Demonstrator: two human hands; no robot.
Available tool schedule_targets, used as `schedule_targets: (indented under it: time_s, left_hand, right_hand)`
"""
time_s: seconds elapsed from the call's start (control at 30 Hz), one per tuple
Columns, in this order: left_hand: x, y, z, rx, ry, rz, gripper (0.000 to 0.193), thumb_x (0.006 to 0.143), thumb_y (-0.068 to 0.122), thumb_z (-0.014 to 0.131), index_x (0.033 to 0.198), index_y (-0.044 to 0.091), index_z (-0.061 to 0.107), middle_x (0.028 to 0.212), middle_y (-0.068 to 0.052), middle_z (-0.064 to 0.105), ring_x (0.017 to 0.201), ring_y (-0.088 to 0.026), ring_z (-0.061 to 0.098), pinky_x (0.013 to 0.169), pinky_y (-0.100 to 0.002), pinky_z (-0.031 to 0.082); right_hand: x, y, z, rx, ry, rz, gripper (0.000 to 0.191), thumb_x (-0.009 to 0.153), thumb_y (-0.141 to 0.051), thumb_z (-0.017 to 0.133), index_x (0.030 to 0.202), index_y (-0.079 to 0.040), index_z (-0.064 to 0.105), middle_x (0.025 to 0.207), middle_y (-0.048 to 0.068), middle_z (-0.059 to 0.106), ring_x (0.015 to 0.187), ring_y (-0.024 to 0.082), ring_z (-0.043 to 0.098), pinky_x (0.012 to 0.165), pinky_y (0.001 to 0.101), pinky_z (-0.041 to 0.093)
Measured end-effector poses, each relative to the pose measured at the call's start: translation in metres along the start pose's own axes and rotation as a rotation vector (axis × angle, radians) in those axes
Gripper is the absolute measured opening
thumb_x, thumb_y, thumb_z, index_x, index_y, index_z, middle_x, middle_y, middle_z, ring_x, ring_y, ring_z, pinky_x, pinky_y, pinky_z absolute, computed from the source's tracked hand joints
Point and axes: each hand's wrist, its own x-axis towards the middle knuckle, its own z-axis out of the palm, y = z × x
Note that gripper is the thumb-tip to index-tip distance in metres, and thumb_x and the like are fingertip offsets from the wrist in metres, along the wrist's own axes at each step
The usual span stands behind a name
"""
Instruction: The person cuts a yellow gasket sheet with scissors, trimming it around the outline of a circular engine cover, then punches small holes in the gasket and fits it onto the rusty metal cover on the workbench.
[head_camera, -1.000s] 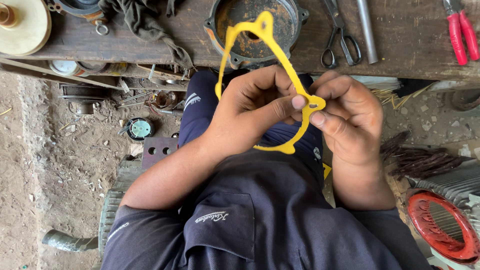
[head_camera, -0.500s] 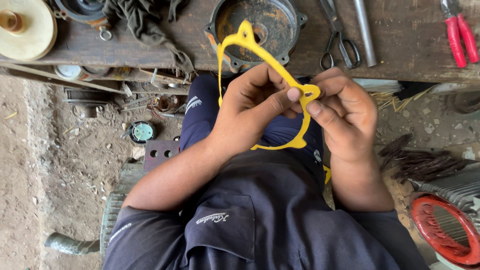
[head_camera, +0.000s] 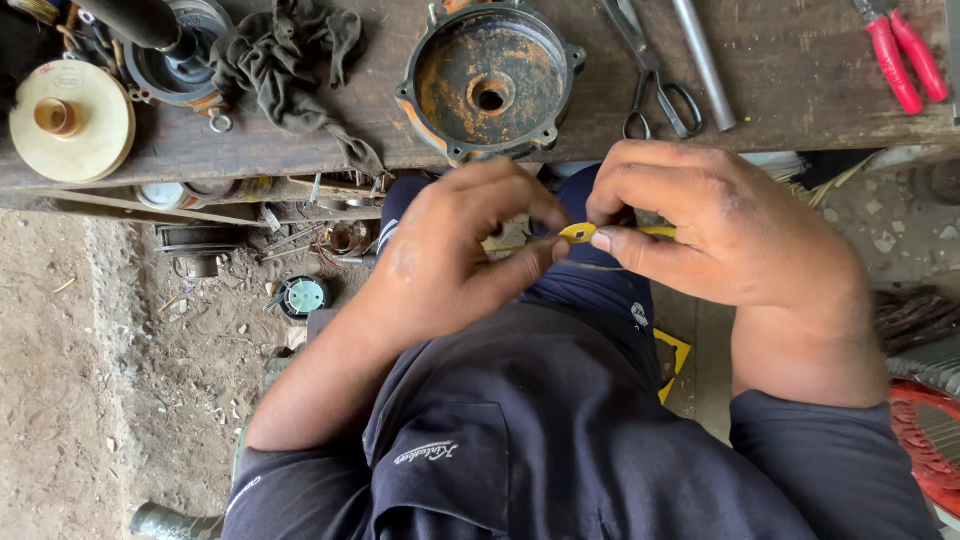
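Note:
A thin yellow gasket (head_camera: 580, 233) is pinched between both hands above my lap; only a small yellow tab and a strip show, the rest is hidden by fingers. My left hand (head_camera: 455, 255) grips it with thumb and fingers from the left. My right hand (head_camera: 725, 225) holds it from the right, fingertips on the strip. Just beyond the hands, a rusty round motor end cover (head_camera: 490, 80) lies on the wooden bench (head_camera: 800, 100).
On the bench lie scissors (head_camera: 655, 75), a metal rod (head_camera: 703, 62), red-handled pliers (head_camera: 905, 55), a dark rag (head_camera: 290, 70) and a cream round disc (head_camera: 70, 120). A red fan guard (head_camera: 925, 440) sits at lower right. Small parts litter the dirt floor at left.
The gasket was held up open as a full loop in front of the cover; now it is lowered and turned edge-on between closer hands. The camera view has moved nearer.

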Motion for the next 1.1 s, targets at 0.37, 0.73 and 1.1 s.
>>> schedule_targets:
  time_s: [0.37,0.73,1.1]
  left_hand:
    - [-0.012,-0.023,0.017,-0.712,-0.114,-0.331,0.012,0.100,0.002,0.070,0.110,0.001,0.064,0.098,0.003,0.062,0.088,-0.004,0.054,0.076,-0.021,0.047]
    - [-0.009,-0.026,0.019,-0.658,-0.004,-0.316,0.010,0.101,0.002,0.070,0.110,0.002,0.065,0.098,0.002,0.062,0.086,-0.004,0.054,0.077,-0.021,0.047]
    - [-0.006,-0.020,0.025,-0.332,0.125,-0.186,0.013,0.100,0.003,0.075,0.110,0.006,0.068,0.100,0.001,0.066,0.077,-0.004,0.054,0.068,-0.022,0.047]
  right_hand:
    - [-0.004,0.001,0.007,0.049,0.084,0.004,0.013,0.089,-0.006,0.072,0.095,0.001,0.062,0.093,0.009,0.064,0.084,0.022,0.066,0.072,0.0328,0.050]
    - [-0.004,-0.010,0.025,-0.300,0.421,-0.029,0.017,0.091,-0.010,0.079,0.098,-0.003,0.065,0.102,0.008,0.066,0.093,0.025,0.065,0.085,0.0383,0.048]
    - [0.001,-0.003,0.050,-0.485,0.651,-0.102,0.019,0.090,-0.012,0.084,0.095,-0.003,0.067,0.104,0.010,0.067,0.100,0.029,0.065,0.095,0.0441,0.042]
